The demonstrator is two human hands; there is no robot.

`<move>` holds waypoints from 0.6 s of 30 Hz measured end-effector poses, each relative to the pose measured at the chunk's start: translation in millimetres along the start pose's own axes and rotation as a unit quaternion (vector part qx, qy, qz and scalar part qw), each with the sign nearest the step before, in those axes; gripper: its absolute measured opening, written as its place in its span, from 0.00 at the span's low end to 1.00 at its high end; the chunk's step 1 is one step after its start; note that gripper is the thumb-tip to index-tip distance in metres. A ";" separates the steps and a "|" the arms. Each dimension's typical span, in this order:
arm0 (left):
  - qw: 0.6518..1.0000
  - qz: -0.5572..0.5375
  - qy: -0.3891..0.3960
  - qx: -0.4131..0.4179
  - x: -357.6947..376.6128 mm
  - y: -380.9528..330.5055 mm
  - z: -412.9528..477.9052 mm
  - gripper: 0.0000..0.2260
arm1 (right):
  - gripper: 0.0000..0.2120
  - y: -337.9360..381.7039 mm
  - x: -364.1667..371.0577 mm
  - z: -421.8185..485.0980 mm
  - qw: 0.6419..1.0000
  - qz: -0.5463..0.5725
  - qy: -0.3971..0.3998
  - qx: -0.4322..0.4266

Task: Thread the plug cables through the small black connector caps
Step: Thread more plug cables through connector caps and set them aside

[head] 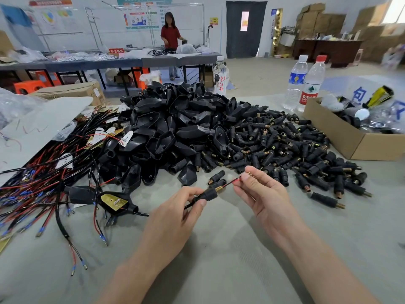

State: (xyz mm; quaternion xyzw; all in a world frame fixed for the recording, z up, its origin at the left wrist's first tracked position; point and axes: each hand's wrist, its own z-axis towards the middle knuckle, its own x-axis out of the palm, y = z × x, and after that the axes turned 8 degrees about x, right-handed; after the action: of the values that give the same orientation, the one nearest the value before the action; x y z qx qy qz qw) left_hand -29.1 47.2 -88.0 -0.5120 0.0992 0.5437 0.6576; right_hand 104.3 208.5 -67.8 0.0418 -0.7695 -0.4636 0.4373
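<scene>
My left hand (177,212) pinches a small black connector cap (208,194) with a brass threaded end. A thin red and black cable (231,183) runs through the cap. My right hand (262,191) pinches the cable's free end just right of the cap. The cable leads back left to an open black plug housing (114,202) with a brass board inside, lying on the table. Two loose caps (218,178) lie just behind the held one. A spread of several more caps (295,150) covers the table to the right.
A tall heap of black plug shells (175,126) fills the middle. Bundles of red and black wires (43,178) lie at left. A cardboard box (341,132) and two water bottles (304,82) stand at right. A person stands at a far table (109,62).
</scene>
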 end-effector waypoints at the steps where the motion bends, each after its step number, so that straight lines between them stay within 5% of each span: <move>1: 1.000 -0.001 -0.002 0.001 -0.1 -0.2 0.1 0.07 | 0.17 0.1 0.1 0.1 1.000 -0.001 0.000 0.000; 18: 0.997 0.006 -0.075 0.009 -7.1 2.9 3.5 0.14 | 0.18 -5.1 -0.4 0.1 1.000 -0.022 0.015 -0.014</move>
State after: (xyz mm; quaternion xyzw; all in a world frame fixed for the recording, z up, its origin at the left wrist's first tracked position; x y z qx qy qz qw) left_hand -35.7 45.2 -83.2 -0.4634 0.0573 0.5834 0.6646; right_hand 102.7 205.8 -71.9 0.0597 -0.7550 -0.4831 0.4393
